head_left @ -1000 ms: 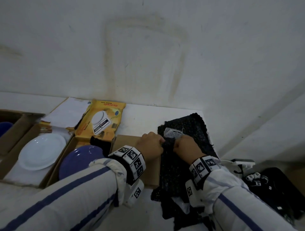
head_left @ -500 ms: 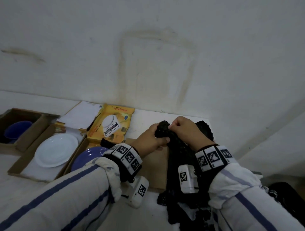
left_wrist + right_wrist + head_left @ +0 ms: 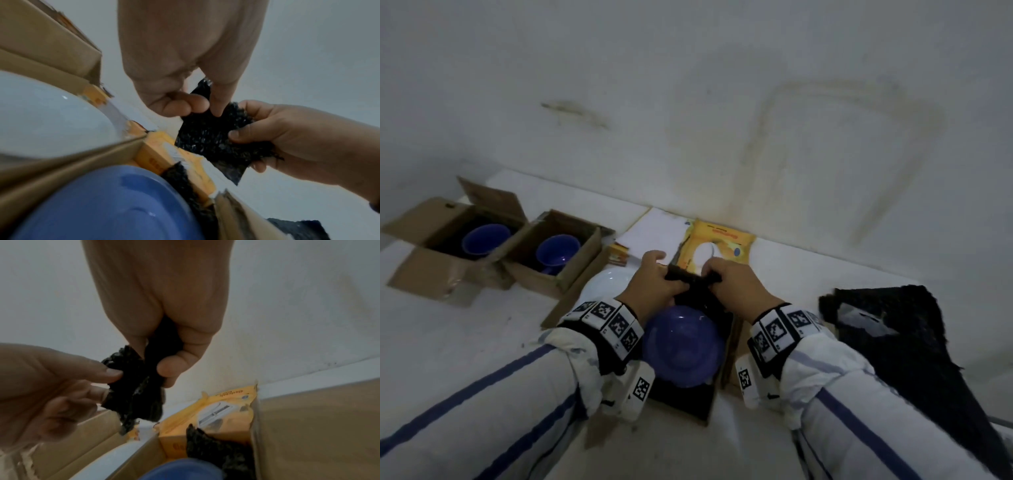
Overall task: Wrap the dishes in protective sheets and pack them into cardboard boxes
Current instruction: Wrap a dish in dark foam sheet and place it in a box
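1. Cardboard box [image 3: 734,337] on the worktop [image 3: 465,329] carries the blue plate [image 3: 683,346], at six o'clock of both hands.
2. Black protective sheet [image 3: 693,281] hangs above it; I judge it should be spread taut and centred before lowering.
3. Left hand [image 3: 652,286] and right hand [image 3: 739,284] each pinch its top edge, grip closed on the sheet.

A black textured sheet [image 3: 693,278] hangs bunched above the blue plate [image 3: 683,346] in its open cardboard box [image 3: 730,349].
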Demonstrator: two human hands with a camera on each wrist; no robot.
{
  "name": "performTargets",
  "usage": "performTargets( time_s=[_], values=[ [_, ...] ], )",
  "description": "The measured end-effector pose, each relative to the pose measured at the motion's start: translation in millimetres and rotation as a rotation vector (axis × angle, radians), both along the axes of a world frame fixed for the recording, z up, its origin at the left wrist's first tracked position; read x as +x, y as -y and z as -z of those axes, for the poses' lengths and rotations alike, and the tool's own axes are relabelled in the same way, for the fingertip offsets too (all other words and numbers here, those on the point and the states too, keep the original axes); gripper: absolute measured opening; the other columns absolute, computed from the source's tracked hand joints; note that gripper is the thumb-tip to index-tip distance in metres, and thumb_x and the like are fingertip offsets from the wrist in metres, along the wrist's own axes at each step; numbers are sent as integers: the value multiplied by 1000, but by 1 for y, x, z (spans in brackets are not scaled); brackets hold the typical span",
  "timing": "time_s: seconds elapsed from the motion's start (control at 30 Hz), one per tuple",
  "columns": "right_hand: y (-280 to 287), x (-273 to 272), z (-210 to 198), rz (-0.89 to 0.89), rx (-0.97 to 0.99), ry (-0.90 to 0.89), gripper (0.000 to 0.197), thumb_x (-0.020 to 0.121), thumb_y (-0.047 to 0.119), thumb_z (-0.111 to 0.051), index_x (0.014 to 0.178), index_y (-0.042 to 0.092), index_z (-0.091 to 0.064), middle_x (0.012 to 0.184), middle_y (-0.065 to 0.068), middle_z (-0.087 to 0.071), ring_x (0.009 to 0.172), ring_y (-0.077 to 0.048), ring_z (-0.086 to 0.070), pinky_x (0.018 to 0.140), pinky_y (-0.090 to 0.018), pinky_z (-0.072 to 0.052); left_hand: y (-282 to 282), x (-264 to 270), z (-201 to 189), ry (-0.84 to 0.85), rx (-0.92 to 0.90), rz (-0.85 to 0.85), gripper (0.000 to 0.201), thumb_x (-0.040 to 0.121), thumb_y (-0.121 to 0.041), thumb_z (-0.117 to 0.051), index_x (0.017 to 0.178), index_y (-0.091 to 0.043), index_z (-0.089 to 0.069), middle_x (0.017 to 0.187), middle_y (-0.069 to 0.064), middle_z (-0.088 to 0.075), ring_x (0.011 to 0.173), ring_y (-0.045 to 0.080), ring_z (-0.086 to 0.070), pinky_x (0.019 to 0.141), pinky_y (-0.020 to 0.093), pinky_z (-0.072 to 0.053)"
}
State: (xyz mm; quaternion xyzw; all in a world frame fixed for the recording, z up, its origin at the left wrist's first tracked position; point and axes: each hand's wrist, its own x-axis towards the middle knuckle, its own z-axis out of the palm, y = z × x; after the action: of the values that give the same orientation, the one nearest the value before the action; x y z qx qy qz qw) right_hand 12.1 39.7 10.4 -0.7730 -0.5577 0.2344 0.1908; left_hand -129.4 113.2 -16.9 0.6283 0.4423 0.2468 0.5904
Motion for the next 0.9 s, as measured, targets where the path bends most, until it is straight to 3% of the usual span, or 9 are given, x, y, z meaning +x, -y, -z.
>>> performTargets(
  time_s=[0.07,0.17,0.3,0.37,0.47,0.53,0.6,0.77,0.9],
  values=[
    [-16,-11,11,-24,-54,15,28,85,-2,-48,102,11,-66,94,-8,-62,101,-30,-60,81,-29,-49,-10,-16,3,-74,60,49,60,80,4,-66,122,-25,-34,88,-2,-53,64,9,-51,47,13,-41],
    [-35,-22,24,-13,-113,70,28,85,1,-49,100,11,-70,108,-6,-66,106,-20,-57,66,-5,-31,-23,-31,10,-334,218,252,27,81,-2,-65,102,-18,-58,94,0,-58,81,13,-54,62,15,-41],
    [-52,-29,38,-6,-169,99,24,83,1,-51,97,5,-70,115,-17,-56,101,-29,-58,81,-24,-44,-32,-34,21,-521,325,396,15,83,-8,-64,88,-15,-52,92,6,-61,91,21,-55,76,24,-37],
    [-54,-29,41,-37,-222,199,24,86,6,-52,105,6,-66,120,-15,-44,103,-29,-53,86,-30,-45,-33,-31,26,-543,370,404,17,85,-7,-58,87,-17,-45,81,-1,-55,83,19,-52,73,22,-34],
    [-54,-27,42,-53,-274,425,28,92,13,-47,116,16,-62,119,-10,-43,108,-28,-52,90,-36,-43,-35,-23,34,-537,455,439,17,85,-4,-52,86,-16,-40,72,-1,-49,75,22,-52,61,23,-33],
    [-56,-27,43,-35,-269,398,26,92,11,-46,114,15,-59,116,-10,-48,103,-29,-57,88,-37,-44,-36,-18,37,-535,515,471,17,85,-2,-49,84,-14,-37,65,-5,-40,71,20,-45,52,21,-25],
    [-59,-27,46,-28,-239,324,21,89,7,-47,107,11,-55,113,-13,-51,98,-31,-58,81,-34,-44,-38,-14,39,-538,537,464,16,86,-2,-48,83,-14,-37,64,-9,-35,72,16,-42,54,25,-21],
    [-65,-25,52,-94,-347,220,25,84,7,-55,107,10,-65,115,-10,-61,107,-26,-57,87,-29,-46,-48,-12,45,-550,443,404,30,85,-3,-53,67,-20,-37,68,-8,-40,74,17,-47,65,23,-32],
    [-70,-29,58,-209,-497,285,33,88,10,-50,117,15,-66,117,-7,-64,107,-24,-60,87,-29,-48,-51,-11,47,-530,388,496,9,79,-11,-61,71,-9,-65,78,5,-61,75,20,-59,65,26,-45]
  ],
)
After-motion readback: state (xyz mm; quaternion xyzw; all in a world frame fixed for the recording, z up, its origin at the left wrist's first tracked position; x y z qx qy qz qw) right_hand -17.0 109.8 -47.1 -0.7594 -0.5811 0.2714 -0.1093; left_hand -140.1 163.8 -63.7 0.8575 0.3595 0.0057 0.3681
